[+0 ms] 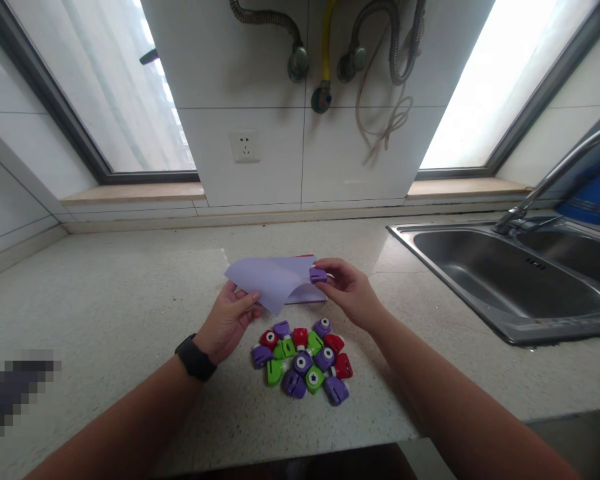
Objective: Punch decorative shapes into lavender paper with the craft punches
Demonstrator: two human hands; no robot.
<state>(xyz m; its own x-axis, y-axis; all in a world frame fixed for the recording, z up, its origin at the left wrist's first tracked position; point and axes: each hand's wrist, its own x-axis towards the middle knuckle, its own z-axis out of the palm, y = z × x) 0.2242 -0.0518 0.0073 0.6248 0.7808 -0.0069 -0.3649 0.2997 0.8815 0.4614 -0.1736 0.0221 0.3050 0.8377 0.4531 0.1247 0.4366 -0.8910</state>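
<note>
Left hand [229,319] pinches thin lilac paper sheet [273,280]; right hand [347,291] clamps small purple plastic punch [318,274] on sheet edge (steel sink basin [505,280] holds nothing visible).

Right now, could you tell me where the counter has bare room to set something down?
Bare counter lies left of the left hand, and between the right hand and the sink. It is crowded between the forearms, where the punches cluster below the lilac paper.
</note>
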